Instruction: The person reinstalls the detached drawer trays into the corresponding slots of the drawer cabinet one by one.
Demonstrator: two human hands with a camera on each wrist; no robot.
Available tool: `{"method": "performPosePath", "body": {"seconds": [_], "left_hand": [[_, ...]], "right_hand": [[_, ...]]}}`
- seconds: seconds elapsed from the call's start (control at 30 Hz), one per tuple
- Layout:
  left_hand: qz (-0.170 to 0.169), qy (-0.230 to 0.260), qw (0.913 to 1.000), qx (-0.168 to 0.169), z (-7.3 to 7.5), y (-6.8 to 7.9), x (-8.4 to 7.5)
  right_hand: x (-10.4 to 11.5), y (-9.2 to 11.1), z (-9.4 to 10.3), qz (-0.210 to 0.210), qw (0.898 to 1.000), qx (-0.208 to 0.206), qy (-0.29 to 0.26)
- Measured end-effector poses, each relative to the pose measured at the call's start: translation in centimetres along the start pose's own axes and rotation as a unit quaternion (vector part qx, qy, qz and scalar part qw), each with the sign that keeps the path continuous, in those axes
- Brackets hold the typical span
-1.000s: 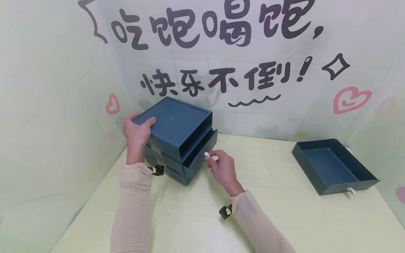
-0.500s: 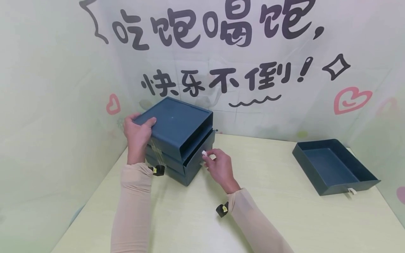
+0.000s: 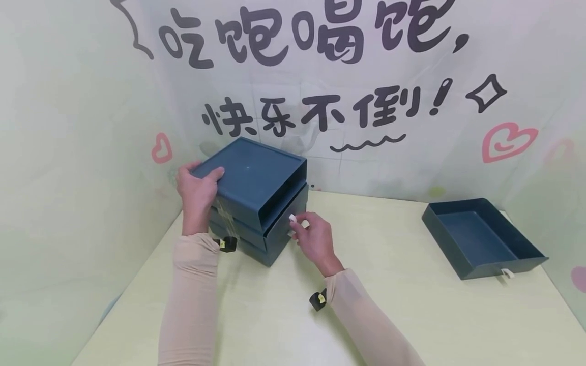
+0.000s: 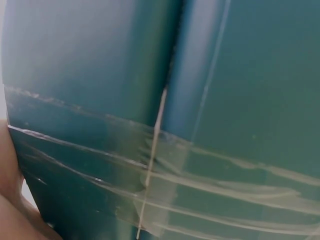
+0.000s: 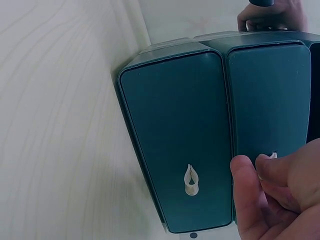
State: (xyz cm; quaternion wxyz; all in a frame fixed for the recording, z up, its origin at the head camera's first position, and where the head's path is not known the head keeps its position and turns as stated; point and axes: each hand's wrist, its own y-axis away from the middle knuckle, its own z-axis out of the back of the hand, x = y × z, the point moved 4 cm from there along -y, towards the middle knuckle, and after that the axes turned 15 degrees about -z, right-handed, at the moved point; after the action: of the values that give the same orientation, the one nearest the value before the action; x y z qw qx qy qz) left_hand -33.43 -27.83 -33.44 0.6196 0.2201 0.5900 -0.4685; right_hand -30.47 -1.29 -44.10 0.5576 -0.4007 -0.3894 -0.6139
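Observation:
A dark blue drawer unit [image 3: 249, 175] stands three tiers high on the table, angled to the right. My left hand [image 3: 197, 193] grips its back left top edge, thumb on top. Between thumb and fingers, my right hand [image 3: 316, 236] pinches the white pull tab [image 3: 292, 218] of the middle drawer [image 5: 270, 100], whose front is almost level with the frame. Below it, the bottom drawer [image 5: 175, 120] sits flush and has a white loop pull [image 5: 191, 181]. The top slot [image 3: 284, 195] shows a dark hollow. Clear tape [image 4: 210, 190] binds the tiers along the side.
A matching loose drawer [image 3: 476, 239] lies at the right of the pale table [image 3: 389, 305], its own white tab [image 3: 507, 273] facing the front. Behind the unit, a printed cloth wall [image 3: 366, 173] closes off the table's back edge.
My right hand has pushed the middle drawer inward, up and to the left, until its front is nearly flush. My left hand keeps the same grip on the unit.

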Motion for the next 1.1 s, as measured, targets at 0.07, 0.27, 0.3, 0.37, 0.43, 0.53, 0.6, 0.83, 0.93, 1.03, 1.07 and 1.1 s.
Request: {"method": "performPosePath", "body": {"seconds": [0.07,0.27,0.3,0.37,0.43,0.53,0.6,0.83,0.93,1.03,1.07,1.1], "left_hand": [[0.000,0.001,1.0000,-0.001,0.02,-0.06,0.07],[0.001,-0.003,0.9999,-0.012,0.42,-0.07,0.51],[0.001,-0.002,0.9999,-0.012,0.44,-0.08,0.55],[0.002,0.001,0.9999,-0.012,0.38,-0.09,0.56],[0.001,0.004,0.9999,-0.010,0.24,-0.10,0.48],[-0.001,0.006,0.9999,-0.008,-0.04,-0.13,0.31],[-0.002,0.005,0.9999,-0.009,-0.18,-0.19,0.21],[0.001,0.011,0.9998,-0.014,-0.38,-0.22,0.13],[0.005,0.014,0.9998,-0.011,-0.38,-0.14,0.19],[0.008,0.015,0.9998,-0.010,-0.42,-0.12,0.16],[0.008,0.015,0.9998,-0.009,-0.47,-0.13,0.14],[0.008,0.016,0.9998,-0.008,-0.51,-0.14,0.10]], "right_hand": [[-0.02,-0.10,-0.12,0.000,1.000,0.000,0.000],[0.06,-0.18,-0.73,0.011,1.000,-0.003,0.019],[0.11,-0.16,-0.77,0.015,1.000,-0.007,0.025],[0.20,-0.12,-0.76,0.020,0.999,-0.014,0.033],[0.26,-0.13,-0.67,0.026,0.999,-0.021,0.037],[0.33,-0.19,-0.47,0.032,0.998,-0.028,0.038],[0.38,-0.25,-0.34,0.036,0.998,-0.029,0.039],[0.37,-0.49,-0.08,0.036,0.998,-0.023,0.048],[0.30,-0.51,-0.07,0.030,0.998,-0.019,0.045],[0.24,-0.46,-0.07,0.023,0.999,-0.015,0.042],[0.22,-0.47,-0.04,0.022,0.999,-0.013,0.041],[0.21,-0.47,0.02,0.020,0.999,-0.012,0.039]]}}
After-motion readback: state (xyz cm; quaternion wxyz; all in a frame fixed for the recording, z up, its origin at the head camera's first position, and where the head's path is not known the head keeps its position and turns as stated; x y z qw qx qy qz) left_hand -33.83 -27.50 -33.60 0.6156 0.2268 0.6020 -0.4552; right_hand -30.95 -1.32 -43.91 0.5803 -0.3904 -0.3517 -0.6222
